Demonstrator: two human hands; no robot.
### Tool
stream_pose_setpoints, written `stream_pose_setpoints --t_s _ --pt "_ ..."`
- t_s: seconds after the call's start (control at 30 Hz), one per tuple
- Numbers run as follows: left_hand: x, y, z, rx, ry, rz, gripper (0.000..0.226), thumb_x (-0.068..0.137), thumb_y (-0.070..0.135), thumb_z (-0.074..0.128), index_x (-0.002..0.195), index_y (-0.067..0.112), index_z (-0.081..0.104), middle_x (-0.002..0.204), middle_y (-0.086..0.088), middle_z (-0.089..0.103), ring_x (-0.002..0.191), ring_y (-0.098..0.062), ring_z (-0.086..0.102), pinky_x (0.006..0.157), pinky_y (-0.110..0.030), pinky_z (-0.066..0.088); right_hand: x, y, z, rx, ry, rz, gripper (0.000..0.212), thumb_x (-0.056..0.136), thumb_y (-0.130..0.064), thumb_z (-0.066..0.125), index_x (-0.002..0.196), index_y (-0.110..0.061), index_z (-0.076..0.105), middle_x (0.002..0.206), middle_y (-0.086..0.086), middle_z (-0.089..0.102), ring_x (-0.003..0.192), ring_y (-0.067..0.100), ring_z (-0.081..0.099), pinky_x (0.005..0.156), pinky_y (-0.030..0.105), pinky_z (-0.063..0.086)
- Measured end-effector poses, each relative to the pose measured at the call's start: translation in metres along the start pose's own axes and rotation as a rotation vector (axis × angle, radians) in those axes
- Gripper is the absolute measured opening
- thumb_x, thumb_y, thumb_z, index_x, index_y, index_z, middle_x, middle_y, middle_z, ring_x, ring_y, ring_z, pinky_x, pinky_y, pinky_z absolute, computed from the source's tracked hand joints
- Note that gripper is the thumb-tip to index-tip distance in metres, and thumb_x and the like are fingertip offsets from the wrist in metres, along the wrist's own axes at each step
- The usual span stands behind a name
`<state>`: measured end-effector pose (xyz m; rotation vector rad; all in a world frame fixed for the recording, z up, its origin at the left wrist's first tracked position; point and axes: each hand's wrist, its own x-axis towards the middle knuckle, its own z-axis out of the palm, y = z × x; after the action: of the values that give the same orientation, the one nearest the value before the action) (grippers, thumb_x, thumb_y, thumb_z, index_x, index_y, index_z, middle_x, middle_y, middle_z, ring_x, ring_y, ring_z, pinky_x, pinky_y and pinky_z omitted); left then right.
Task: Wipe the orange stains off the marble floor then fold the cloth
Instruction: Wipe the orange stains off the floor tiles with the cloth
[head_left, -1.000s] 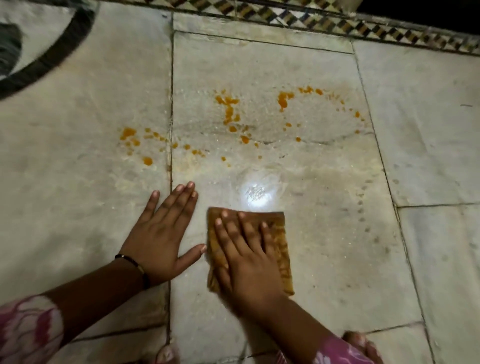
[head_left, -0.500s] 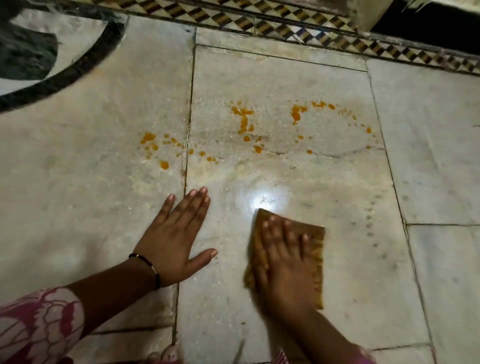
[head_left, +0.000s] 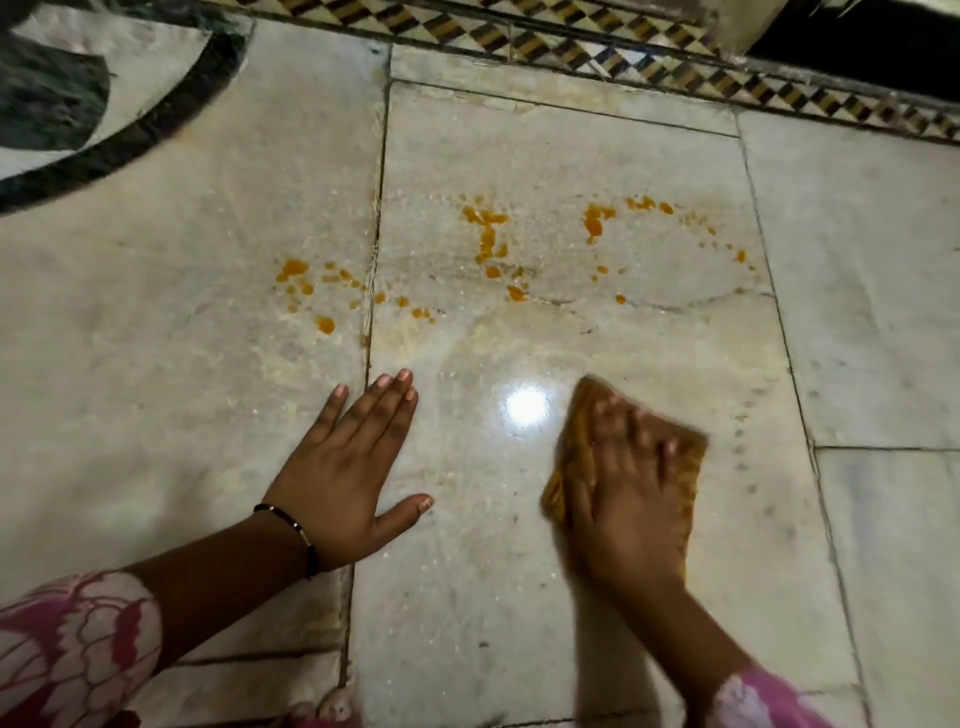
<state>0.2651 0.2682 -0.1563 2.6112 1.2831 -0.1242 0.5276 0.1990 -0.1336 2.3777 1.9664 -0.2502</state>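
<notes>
Orange stains (head_left: 488, 244) lie scattered in an arc across the pale marble floor (head_left: 545, 597), from a cluster left of the tile joint (head_left: 301, 283) to small dots at the right (head_left: 740, 256). A folded brownish-orange cloth (head_left: 685, 467) lies flat on the floor below the stains. My right hand (head_left: 623, 499) presses on it with fingers spread straight, blurred by motion. My left hand (head_left: 343, 467) rests flat on the floor to the left, fingers straight, a dark bracelet on its wrist. A wet sheen and a bright light reflection (head_left: 527, 405) sit between the hands.
A patterned mosaic border (head_left: 623, 57) runs along the far edge, with a dark opening (head_left: 857, 31) behind it at the top right. A dark curved inlay (head_left: 104, 150) marks the floor at the top left. My toes (head_left: 332, 709) show at the bottom edge.
My right hand has slid the cloth to the right across the tile, and the cloth has turned at an angle. My left hand has stayed flat in place.
</notes>
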Motion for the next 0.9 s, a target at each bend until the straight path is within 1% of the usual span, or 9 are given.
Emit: stream_pose_setpoints --t_s 0.1,0.23,0.4,0.5,0.57,0.67,0.77,0.83,0.9 --pt "0.000 -0.001 0.000 0.000 0.009 0.009 0.088 0.087 0.065 0.026 0.149 0.004 0.018 0.158 -0.012 0.012 0.146 -0.024 0.009 0.115 -0.047 0.010 -0.031 -0.061 0.014 0.014 -0.009 -0.178 0.064 0.090 -0.041 0.033 0.149 -0.015 0.031 0.155 0.003 0.025 0.144 0.024 0.017 0.112 0.050 0.010" --pt "0.000 -0.003 0.000 -0.005 0.016 0.014 0.087 0.088 0.066 0.023 0.149 0.005 0.017 0.158 -0.011 0.013 0.146 -0.023 0.009 0.116 -0.046 0.010 0.037 -0.080 0.006 0.020 -0.041 -0.387 0.062 0.095 -0.046 0.025 0.152 -0.020 0.019 0.159 -0.001 0.017 0.147 0.020 0.009 0.115 0.046 0.000" --pt "0.000 -0.004 0.000 -0.020 0.000 0.015 0.088 0.089 0.069 0.021 0.150 0.005 0.014 0.158 -0.011 0.010 0.146 -0.023 0.009 0.115 -0.045 0.010 0.110 -0.007 -0.013 0.015 -0.020 -0.175 0.068 0.090 -0.053 0.015 0.153 -0.026 0.012 0.160 -0.004 0.013 0.147 0.016 0.007 0.117 0.041 -0.001" --pt "0.000 -0.003 0.000 -0.028 0.000 0.009 0.089 0.088 0.068 0.022 0.150 0.005 0.015 0.158 -0.011 0.010 0.146 -0.024 0.009 0.115 -0.046 0.011 0.064 0.017 -0.013 0.020 0.015 -0.037 0.066 0.093 -0.050 0.018 0.153 -0.025 0.012 0.160 -0.006 0.011 0.146 0.013 0.005 0.117 0.041 0.003" --pt "0.000 -0.002 0.000 -0.037 -0.003 0.004 0.089 0.088 0.068 0.023 0.149 0.005 0.015 0.158 -0.012 0.010 0.146 -0.024 0.010 0.115 -0.047 0.012 0.016 -0.001 -0.003 0.011 0.006 0.008 0.065 0.093 -0.046 0.022 0.153 -0.020 0.016 0.159 -0.002 0.013 0.146 0.016 0.007 0.117 0.044 0.005" --pt "0.000 -0.002 -0.001 -0.037 0.005 0.011 0.088 0.088 0.067 0.026 0.149 0.005 0.016 0.158 -0.011 0.012 0.145 -0.023 0.010 0.115 -0.046 0.012 -0.020 -0.054 0.014 0.019 -0.002 -0.085 0.065 0.092 -0.043 0.031 0.150 -0.016 0.026 0.156 0.002 0.019 0.145 0.022 0.014 0.114 0.046 0.008" --pt "0.000 -0.003 -0.002 -0.046 0.019 0.019 0.088 0.087 0.066 0.030 0.149 0.006 0.019 0.157 -0.011 0.016 0.145 -0.022 0.012 0.115 -0.043 0.011 0.014 -0.088 0.012 0.060 -0.031 -0.259 0.064 0.095 -0.046 0.026 0.152 -0.020 0.017 0.158 -0.001 0.013 0.147 0.021 0.008 0.114 0.045 -0.001" --pt "0.001 -0.004 -0.002 -0.047 0.019 0.019 0.088 0.087 0.068 0.029 0.149 0.006 0.018 0.157 -0.010 0.015 0.145 -0.021 0.012 0.116 -0.042 0.009 0.061 -0.081 0.001 0.057 -0.050 -0.320 0.063 0.095 -0.048 0.018 0.153 -0.023 0.010 0.160 -0.003 0.008 0.147 0.018 0.002 0.115 0.041 -0.010" --pt "0.000 -0.005 -0.002 -0.045 0.010 0.024 0.089 0.087 0.069 0.028 0.150 0.006 0.016 0.158 -0.010 0.013 0.145 -0.021 0.011 0.116 -0.041 0.007 0.101 -0.055 -0.009 0.063 -0.045 -0.240 0.062 0.095 -0.047 0.018 0.153 -0.025 0.010 0.160 -0.003 0.009 0.147 0.018 0.004 0.114 0.038 -0.009"
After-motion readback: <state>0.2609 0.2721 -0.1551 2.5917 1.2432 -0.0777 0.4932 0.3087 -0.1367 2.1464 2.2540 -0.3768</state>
